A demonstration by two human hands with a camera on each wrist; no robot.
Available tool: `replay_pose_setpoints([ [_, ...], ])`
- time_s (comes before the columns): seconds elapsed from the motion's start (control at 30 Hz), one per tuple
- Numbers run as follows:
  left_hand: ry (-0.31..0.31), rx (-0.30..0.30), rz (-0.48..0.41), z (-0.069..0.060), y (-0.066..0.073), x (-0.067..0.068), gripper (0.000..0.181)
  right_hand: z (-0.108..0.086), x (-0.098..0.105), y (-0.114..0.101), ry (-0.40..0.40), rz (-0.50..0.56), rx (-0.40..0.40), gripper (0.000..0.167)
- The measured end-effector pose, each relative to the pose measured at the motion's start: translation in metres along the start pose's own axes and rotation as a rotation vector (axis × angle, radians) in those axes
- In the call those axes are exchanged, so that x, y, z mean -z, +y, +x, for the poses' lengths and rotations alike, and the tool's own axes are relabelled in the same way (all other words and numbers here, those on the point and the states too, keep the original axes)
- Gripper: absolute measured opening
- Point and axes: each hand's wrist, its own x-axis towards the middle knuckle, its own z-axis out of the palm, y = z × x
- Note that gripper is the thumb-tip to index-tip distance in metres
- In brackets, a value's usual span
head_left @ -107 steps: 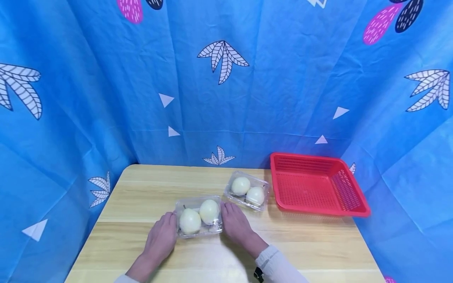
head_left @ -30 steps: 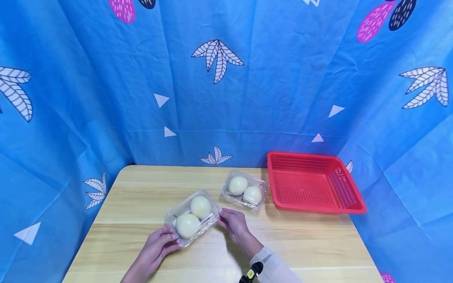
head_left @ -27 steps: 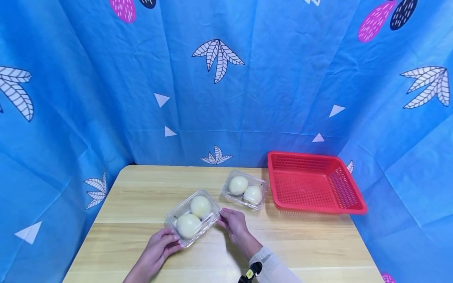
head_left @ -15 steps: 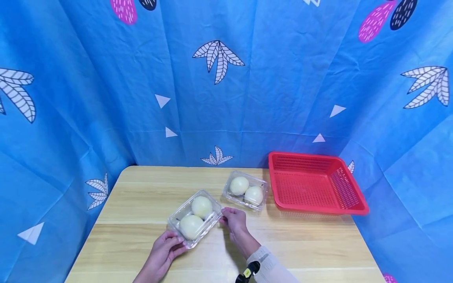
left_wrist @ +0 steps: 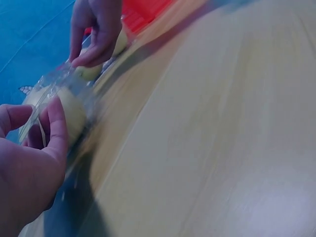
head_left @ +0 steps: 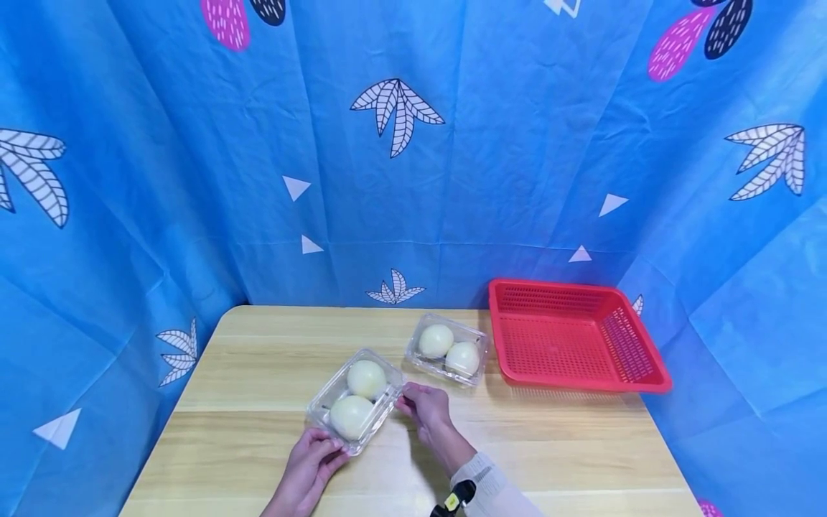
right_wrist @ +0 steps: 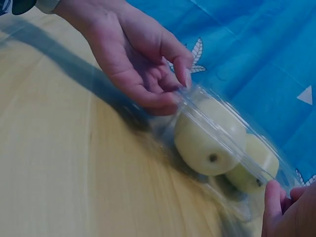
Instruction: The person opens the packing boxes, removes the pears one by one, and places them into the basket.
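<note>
Both hands hold a clear plastic clamshell box point(head_left: 386, 411) with two pale, round pears point(head_left: 351, 418) inside. My left hand point(head_left: 309, 470) pinches the near left end of its rim between thumb and fingers. At the opposite end, my right hand point(head_left: 429, 415) pinches the rim's right corner. In the right wrist view the box looks tilted, and its rim edges point(right_wrist: 217, 126) lie close together. One pear point(right_wrist: 210, 138) there shows a dark spot. The left wrist view shows the left thumb and fingers point(left_wrist: 58, 123) around the rim.
A second clear box point(head_left: 461, 334) with two pears stands behind the right hand on the wooden table point(head_left: 258, 359). To its right is a red perforated plastic basket point(head_left: 554, 348). Blue patterned cloth point(head_left: 400, 208) hangs around the back and sides.
Earlier the box lay squarely between the hands; it has since been turned, its right end farther away, and the hands pinch its rim. Over the last second it barely shifts.
</note>
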Motion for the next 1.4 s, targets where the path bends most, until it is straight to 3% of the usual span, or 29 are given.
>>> replay_pose_setpoints([
  [0.17, 0.004, -0.015, -0.022, -0.002, -0.005, -0.009, 0.023, -0.004, -0.004, 0.002, -0.023, 0.0, 0.007, 0.037],
  [0.6, 0.029, -0.003, -0.035, -0.002, -0.011, -0.024, 0.029, -0.016, -0.015, 0.016, -0.059, -0.075, -0.004, 0.03],
  [0.97, 0.034, 0.003, -0.055, -0.001, -0.011, -0.029, 0.028, -0.02, -0.017, 0.017, -0.078, -0.106, 0.004, 0.03],
  [1.2, 0.011, -0.006, -0.036, -0.001, -0.012, -0.031, 0.054, -0.022, -0.016, 0.017, -0.1, -0.153, -0.004, 0.03],
  [1.4, 0.024, -0.016, -0.03, 0.0, -0.011, -0.034, 0.046, -0.025, -0.017, 0.019, -0.135, -0.223, -0.01, 0.027],
])
